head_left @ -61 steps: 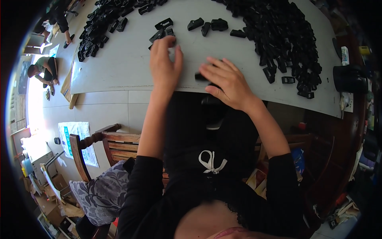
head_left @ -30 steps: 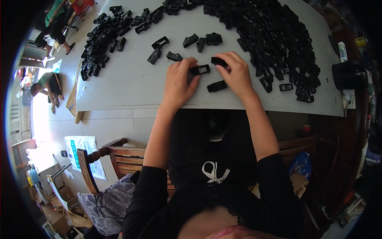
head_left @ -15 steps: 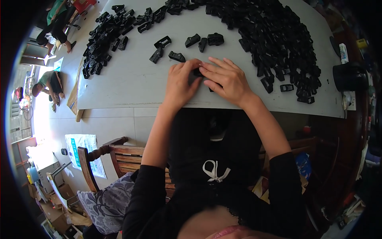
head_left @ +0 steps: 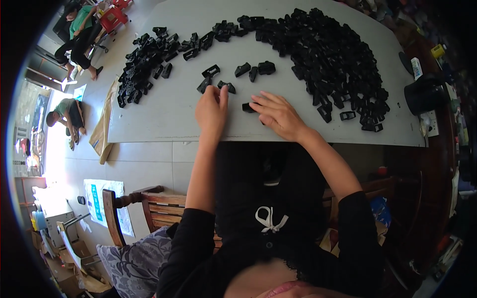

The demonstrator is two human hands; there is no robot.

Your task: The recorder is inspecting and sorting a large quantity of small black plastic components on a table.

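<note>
My left hand [head_left: 211,113] is over the table with its fingers bent and the thumb apart from them. Its tips are at a small black plastic piece [head_left: 228,87], partly covering it; no firm hold shows. My right hand [head_left: 279,115] has its fingertips on another black plastic piece [head_left: 247,107], whose left end sticks out from under them. A bit of black shows below the right thumb, too hidden to make out. Just beyond the hands lie several loose black pieces [head_left: 242,69], some with a rectangular opening.
A large heap of black pieces [head_left: 328,59] curves along the table's far and right side, with a smaller heap [head_left: 144,62] at the left. A black container [head_left: 425,94] stands at the table's right edge. A wooden chair [head_left: 159,208] is behind me. Two people are at the far left.
My left hand has parted from the right and moved left, to a loose piece. My right hand stays by its piece. The whole view has shifted slightly.
</note>
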